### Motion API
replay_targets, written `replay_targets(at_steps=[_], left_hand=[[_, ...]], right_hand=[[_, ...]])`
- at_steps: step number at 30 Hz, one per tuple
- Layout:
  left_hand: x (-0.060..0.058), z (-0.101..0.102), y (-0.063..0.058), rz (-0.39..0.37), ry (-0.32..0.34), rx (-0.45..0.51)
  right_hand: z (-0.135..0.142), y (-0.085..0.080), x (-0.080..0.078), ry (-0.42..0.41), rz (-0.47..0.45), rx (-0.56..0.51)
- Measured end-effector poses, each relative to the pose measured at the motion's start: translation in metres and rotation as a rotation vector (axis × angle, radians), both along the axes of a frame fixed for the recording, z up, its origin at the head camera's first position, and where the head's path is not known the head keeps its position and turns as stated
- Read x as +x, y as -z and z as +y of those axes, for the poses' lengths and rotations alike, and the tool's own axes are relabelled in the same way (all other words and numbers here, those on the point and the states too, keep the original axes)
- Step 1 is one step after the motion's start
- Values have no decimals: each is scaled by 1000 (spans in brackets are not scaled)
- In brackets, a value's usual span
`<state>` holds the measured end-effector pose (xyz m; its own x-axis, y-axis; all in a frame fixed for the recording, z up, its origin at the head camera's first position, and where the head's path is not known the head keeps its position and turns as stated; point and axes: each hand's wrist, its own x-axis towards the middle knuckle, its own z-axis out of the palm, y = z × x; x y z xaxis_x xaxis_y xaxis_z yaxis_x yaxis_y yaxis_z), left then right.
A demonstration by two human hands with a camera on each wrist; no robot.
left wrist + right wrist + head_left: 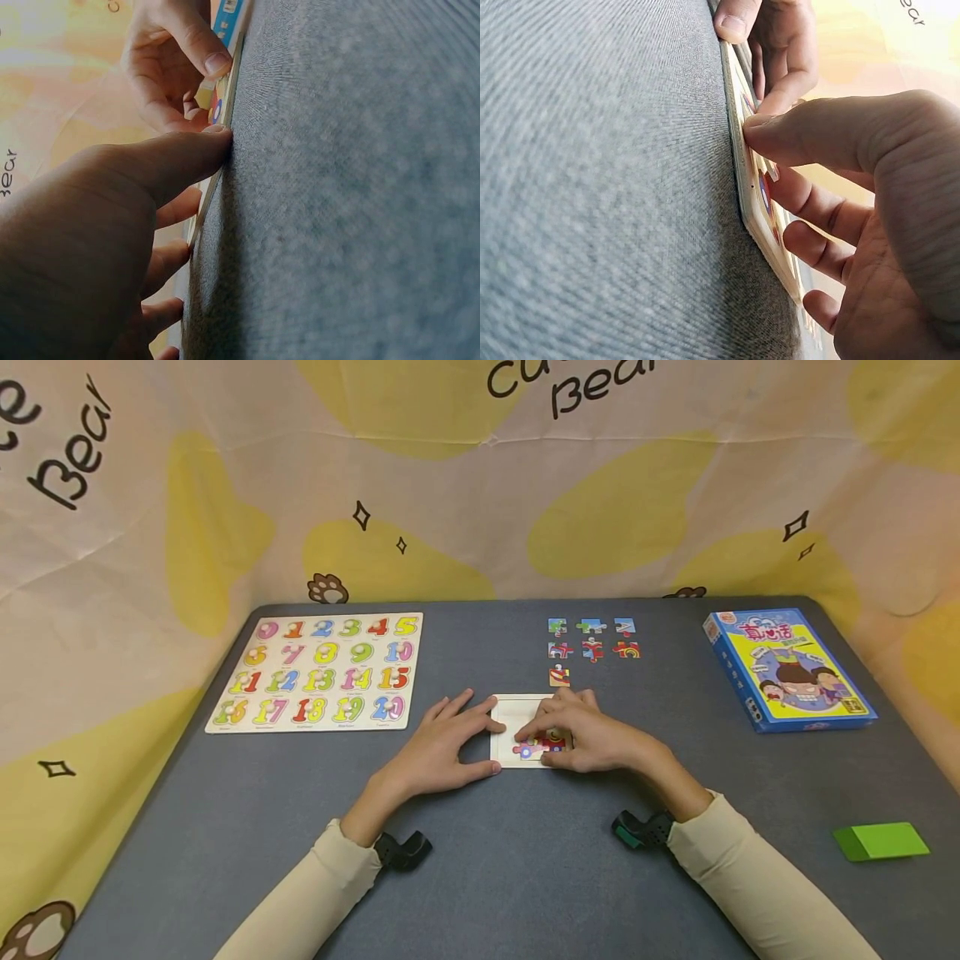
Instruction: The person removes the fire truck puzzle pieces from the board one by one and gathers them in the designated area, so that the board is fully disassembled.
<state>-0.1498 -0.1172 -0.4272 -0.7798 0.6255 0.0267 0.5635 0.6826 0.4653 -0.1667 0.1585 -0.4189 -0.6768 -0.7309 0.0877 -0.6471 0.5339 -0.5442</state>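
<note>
A small white puzzle tray lies flat on the grey table, with colourful jigsaw pieces in its lower right part. My left hand rests along the tray's left side, fingers spread, with the thumb at the near left corner. Over the tray's right side, my right hand pinches a jigsaw piece between thumb and index finger. In the right wrist view a pale piece edge sticks up by the index fingertip. My right fingers partly hide the pieces inside the tray.
Several loose jigsaw pieces lie in rows beyond the tray. A number board is at the back left. On the right are a blue and yellow box and a green block. A printed cloth hangs behind the table.
</note>
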Motion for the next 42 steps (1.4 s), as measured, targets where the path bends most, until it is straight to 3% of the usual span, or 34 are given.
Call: replay_targets(at_steps=[14, 22, 42], left_hand=[[1, 1, -2, -18, -8, -1], [3, 0, -2, -30, -9, -2], [2, 1, -4, -48, -4, -2]], right_hand=[[14, -4, -9, 28, -12, -84], [37, 0, -23, 124, -57, -108], [83, 4, -39, 332, 35, -50]])
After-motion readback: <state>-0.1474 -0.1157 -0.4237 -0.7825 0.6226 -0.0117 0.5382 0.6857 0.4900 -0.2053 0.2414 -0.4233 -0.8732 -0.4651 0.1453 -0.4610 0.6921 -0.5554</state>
